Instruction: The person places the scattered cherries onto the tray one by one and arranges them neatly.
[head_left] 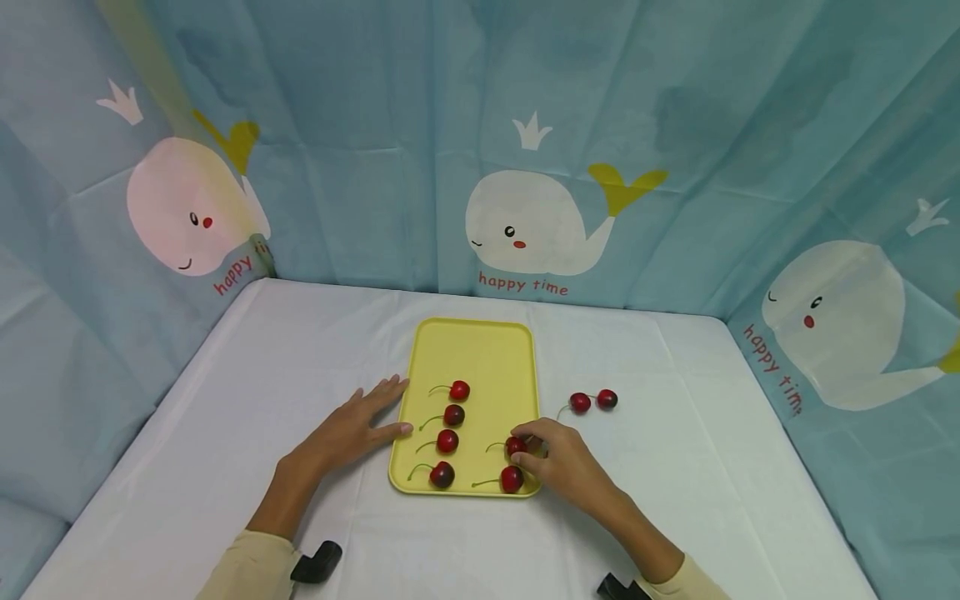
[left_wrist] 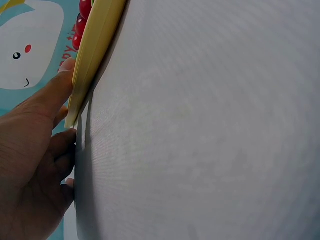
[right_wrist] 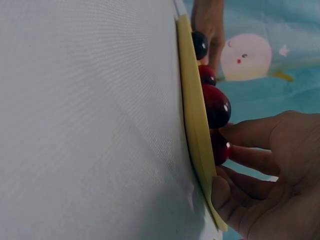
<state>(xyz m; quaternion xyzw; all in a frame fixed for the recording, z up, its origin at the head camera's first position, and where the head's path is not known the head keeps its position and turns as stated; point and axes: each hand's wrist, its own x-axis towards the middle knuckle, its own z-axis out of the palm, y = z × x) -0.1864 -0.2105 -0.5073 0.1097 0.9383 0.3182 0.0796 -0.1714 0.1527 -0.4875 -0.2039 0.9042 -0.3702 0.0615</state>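
A yellow tray [head_left: 472, 350] lies on the white cloth with several dark red cherries in a column on its left half, among them a cherry [head_left: 459, 390] at the top. My left hand [head_left: 345, 437] rests along the tray's left rim, its fingers extended; the left wrist view shows the thumb [left_wrist: 55, 90] against that rim. At the tray's lower right, my right hand [head_left: 562, 458] pinches a stemmed cherry [head_left: 514, 447] between thumb and fingers. Just below it sits another cherry [head_left: 512, 479]. In the right wrist view the pinched cherry [right_wrist: 220, 148] is partly hidden by fingers.
Two more cherries [head_left: 580, 403] lie on the cloth right of the tray, close together. White cloth [head_left: 712, 467] covers the table around the tray. Blue curtains with a whale print [head_left: 532, 221] hang behind and at both sides.
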